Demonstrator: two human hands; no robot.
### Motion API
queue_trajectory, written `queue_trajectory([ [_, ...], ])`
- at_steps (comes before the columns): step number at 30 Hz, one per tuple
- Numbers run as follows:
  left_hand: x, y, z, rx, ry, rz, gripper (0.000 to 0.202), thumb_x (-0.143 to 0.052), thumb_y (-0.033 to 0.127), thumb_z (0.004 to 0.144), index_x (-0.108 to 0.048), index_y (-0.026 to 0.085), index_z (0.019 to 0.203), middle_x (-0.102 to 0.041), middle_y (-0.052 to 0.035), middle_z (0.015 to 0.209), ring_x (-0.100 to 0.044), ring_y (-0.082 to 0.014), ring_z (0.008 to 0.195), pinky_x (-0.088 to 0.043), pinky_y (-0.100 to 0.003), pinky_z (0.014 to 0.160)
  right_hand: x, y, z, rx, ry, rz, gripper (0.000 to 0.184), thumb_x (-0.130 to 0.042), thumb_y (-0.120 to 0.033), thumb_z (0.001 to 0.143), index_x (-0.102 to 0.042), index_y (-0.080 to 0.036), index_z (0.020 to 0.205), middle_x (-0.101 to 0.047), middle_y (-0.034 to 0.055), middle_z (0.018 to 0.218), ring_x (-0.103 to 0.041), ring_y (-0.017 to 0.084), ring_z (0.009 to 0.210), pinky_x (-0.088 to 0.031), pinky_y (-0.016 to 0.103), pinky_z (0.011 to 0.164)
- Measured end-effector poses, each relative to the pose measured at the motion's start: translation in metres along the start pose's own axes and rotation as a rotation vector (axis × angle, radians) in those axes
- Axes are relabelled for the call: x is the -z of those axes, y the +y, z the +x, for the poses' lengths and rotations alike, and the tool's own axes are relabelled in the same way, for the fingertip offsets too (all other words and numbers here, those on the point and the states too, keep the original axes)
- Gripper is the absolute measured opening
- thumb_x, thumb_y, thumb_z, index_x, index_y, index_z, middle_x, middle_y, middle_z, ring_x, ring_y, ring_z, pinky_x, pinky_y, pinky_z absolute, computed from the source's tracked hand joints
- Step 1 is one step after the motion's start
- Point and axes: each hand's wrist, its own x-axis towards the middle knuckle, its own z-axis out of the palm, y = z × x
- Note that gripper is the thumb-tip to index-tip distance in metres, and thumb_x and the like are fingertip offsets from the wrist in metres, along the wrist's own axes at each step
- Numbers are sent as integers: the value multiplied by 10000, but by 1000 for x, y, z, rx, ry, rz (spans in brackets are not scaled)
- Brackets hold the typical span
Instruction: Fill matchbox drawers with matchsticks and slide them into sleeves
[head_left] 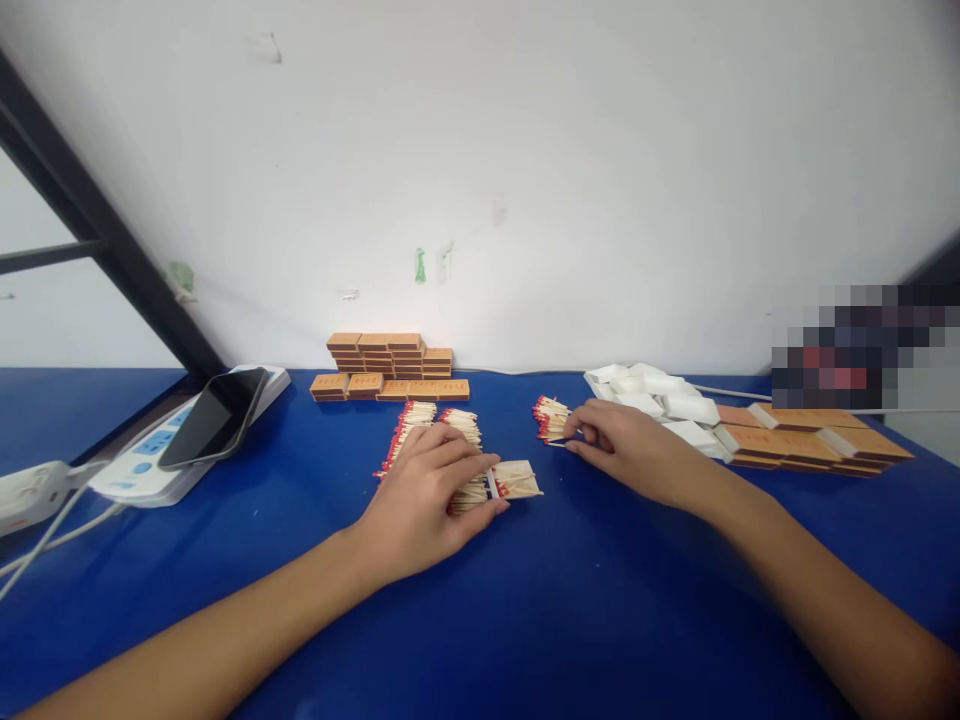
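Note:
My left hand (427, 495) lies over a heap of red-tipped matches (420, 425) on the blue table (525, 620), its fingers curled around a bunch of them beside a small white tray (517, 480) filled with matches. My right hand (622, 440) reaches to a smaller pile of matches (550, 415) further right, with fingertips pinched at the pile's edge.
Stacked orange matchboxes (390, 365) stand at the wall. White inner trays (652, 395) and flat orange sleeves (802, 435) lie at the right. A phone (214, 415) rests on a power strip (142, 460) at the left, with a cable and a black frame bar.

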Motion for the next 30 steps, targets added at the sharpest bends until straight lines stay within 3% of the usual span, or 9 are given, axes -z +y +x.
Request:
queue_trajectory([
  [30, 0, 1, 1, 4, -9, 9, 392, -876, 224, 915, -704, 171, 1263, -676, -59, 1099, -565, -278, 1059, -447, -442, 979, -1, 1, 0, -1, -33, 21, 131, -515, -231, 958, -617, -219, 878, -616, 51, 842, -557, 203, 750, -423, 338, 694],
])
